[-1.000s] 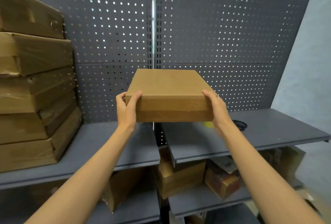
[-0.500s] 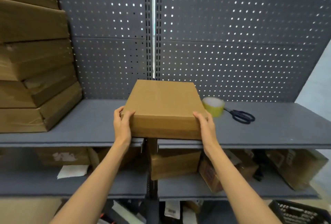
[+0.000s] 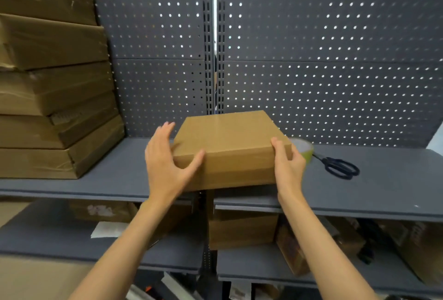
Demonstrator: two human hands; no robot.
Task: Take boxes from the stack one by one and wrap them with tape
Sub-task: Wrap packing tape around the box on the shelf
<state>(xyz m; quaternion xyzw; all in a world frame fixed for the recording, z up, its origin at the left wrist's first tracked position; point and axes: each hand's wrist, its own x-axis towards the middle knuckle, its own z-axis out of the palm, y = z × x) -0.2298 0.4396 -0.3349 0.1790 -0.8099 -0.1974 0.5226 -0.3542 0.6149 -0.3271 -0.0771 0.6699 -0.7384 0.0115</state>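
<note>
- Stack (image 3: pixel 52 98): brown boxes piled at the left end of the shelf (image 3: pixel 124 175), well apart from the hands.
- Left hand (image 3: pixel 165 163): at the near left corner of the box (image 3: pixel 230 146), fingers spread and fairly straight, thumb across the front face. It touches the box, not clamping it; the blur leaves it unclear whether it bears any weight.
- Box: rests on the shelf at the middle, over the seam between the two boards, its near edge overhanging the front a little. Its long axis seems to run away from the person toward the pegboard (image 3: pixel 311 59), though the wide lens makes that uncertain.
- Right hand (image 3: pixel 290 163): on the near right corner of the box, thumb on top, fingers curled round the side, gripping it.
- Tape (image 3: pixel 303 149): a yellowish roll just behind and to the right of the right hand, partly hidden by the hand and the box corner.
- Scissors (image 3: pixel 340 167): flat on the shelf further right, just beside the tape.
- Judgement: the box looks set down, so the tape comes next. It lies right of the box, so the right hand is much the nearer; the left would best steady the box.
</note>
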